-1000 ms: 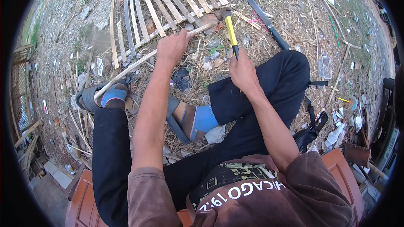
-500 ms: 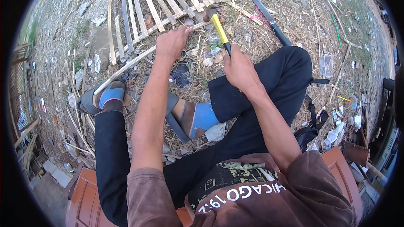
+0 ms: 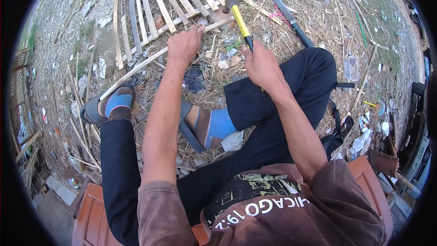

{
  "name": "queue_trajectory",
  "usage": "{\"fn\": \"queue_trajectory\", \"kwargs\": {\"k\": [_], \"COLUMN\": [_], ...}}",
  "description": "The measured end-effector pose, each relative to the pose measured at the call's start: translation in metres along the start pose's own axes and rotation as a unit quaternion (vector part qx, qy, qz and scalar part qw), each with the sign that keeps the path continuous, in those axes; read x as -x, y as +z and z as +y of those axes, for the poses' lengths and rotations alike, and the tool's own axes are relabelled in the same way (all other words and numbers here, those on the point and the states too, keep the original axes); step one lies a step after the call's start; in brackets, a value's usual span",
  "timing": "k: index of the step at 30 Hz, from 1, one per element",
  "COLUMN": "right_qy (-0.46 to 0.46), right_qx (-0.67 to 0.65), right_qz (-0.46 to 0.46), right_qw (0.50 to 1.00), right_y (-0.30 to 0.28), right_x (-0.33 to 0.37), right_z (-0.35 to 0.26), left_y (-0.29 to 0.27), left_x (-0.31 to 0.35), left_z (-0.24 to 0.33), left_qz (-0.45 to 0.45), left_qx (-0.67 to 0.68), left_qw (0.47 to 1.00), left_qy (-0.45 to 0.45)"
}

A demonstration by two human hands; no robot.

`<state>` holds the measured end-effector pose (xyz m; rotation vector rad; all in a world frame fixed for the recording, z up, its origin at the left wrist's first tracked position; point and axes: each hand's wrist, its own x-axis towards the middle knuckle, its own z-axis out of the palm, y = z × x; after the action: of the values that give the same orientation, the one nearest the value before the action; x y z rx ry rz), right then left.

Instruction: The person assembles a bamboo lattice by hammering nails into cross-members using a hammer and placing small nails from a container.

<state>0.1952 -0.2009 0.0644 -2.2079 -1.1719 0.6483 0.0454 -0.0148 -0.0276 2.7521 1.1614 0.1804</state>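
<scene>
Long pale bamboo strip (image 3: pixel 148 63) is my workpiece, slanting above straw-littered ground (image 3: pixel 318 13), just below and apart from a fan-like panel of flat tan bamboo slats (image 3: pixel 160 1). Step in hand, my read: positioning the strip for hammer work. Next move likely calls for a steady left hold and a short, controlled tap, fingers clear of the head. Strip looks narrow, smooth, light-coloured, slightly bowed, maybe lens bend. Lower end lies at my grey strapped left sandal (image 3: pixel 92 110); upper end sits beside the yellow-and-black hammer (image 3: pixel 240 20) with its dull metal head. Left hand (image 3: pixel 183 45) is clamped around the strip's upper part; right hand (image 3: pixel 264 66) wraps the hammer's black grip. Head touching strip or not: can't tell.
</scene>
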Motion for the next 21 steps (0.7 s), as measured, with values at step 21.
{"fn": "queue_trajectory", "kwargs": {"k": [21], "right_qy": [-0.069], "right_qx": [-0.047], "right_qz": [0.204], "right_qw": [0.975], "right_y": [-0.015], "right_x": [0.011], "right_z": [-0.025], "left_y": [0.005], "left_x": [0.0], "left_z": [0.008], "left_qz": [-0.012], "left_qx": [0.004], "left_qw": [0.999], "left_qy": [-0.034]}}
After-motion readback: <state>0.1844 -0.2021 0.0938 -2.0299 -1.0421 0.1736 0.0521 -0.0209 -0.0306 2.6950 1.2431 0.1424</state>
